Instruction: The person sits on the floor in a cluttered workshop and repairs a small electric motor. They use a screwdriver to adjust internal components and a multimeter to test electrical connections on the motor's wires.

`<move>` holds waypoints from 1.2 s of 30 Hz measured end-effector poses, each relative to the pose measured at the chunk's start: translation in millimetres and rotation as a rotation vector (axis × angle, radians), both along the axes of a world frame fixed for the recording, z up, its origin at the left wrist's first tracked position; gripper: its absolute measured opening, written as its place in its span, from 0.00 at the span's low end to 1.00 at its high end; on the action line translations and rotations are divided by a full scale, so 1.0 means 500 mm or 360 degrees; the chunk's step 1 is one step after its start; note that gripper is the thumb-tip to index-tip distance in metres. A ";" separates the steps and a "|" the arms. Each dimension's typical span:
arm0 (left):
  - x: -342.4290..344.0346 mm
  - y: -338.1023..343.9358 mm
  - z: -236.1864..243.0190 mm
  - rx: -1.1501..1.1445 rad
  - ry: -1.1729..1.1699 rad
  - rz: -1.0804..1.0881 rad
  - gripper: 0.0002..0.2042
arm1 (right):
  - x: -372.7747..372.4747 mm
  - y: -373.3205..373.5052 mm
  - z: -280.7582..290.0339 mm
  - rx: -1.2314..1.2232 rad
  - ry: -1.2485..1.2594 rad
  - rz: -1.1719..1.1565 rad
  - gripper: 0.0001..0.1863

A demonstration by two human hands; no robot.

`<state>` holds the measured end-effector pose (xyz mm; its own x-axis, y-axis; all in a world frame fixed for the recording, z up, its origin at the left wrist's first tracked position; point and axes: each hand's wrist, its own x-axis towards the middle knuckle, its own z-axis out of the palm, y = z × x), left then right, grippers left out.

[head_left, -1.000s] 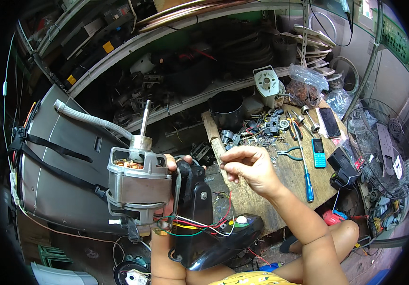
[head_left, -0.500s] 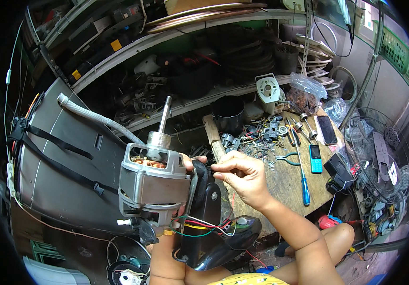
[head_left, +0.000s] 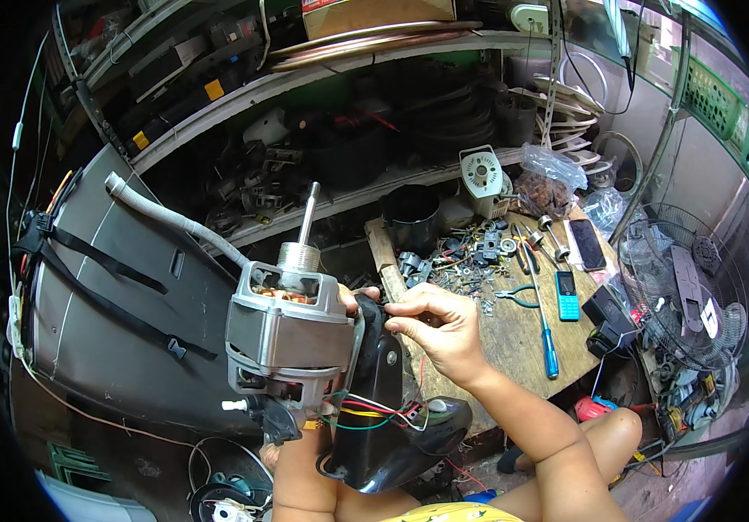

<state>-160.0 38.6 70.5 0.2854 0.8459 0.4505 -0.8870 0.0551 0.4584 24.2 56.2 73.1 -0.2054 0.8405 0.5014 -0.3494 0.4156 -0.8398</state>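
Note:
A silver electric fan motor (head_left: 285,339) stands upright in front of me, its threaded shaft pointing up. It is joined to a black plastic fan neck (head_left: 372,365), with a black base (head_left: 413,452) below. My left hand (head_left: 364,300) grips the motor and neck from behind; the motor hides most of it. Thumb and forefinger of my right hand (head_left: 438,331) are pinched together against the neck's upper right side, on something too small to make out. Coloured wires (head_left: 379,415) hang out below the motor beside the neck.
On the wooden bench (head_left: 513,357) lie a blue screwdriver (head_left: 549,348), pliers (head_left: 518,297), loose metal parts, a blue keypad phone (head_left: 567,296) and a dark smartphone (head_left: 587,244). A wire fan guard (head_left: 683,287) stands right. A grey panel (head_left: 122,296) with black straps leans left.
The motor and neck have shifted slightly right and tilted a little in the picture. The bench and shelves have slid slightly left. My right hand keeps its pinch at the neck.

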 end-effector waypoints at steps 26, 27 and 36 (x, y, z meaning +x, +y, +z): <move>-0.008 0.011 -0.017 0.0090 0.0106 0.0134 0.22 | 0.003 0.006 0.002 0.0583 -0.0334 -0.0426 0.07; -0.009 0.013 -0.018 0.0117 0.0126 0.0153 0.23 | 0.004 0.005 0.003 0.0597 -0.0345 -0.0438 0.07; 0.011 -0.005 0.019 0.0085 0.0347 0.0366 0.21 | 0.012 -0.003 0.013 0.0857 -0.0524 -0.0632 0.08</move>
<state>-154.6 36.3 79.8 0.1841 0.8762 0.4455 -0.7541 -0.1648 0.6357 30.3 55.0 79.7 -0.1483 0.5381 0.8297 0.1472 0.8417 -0.5195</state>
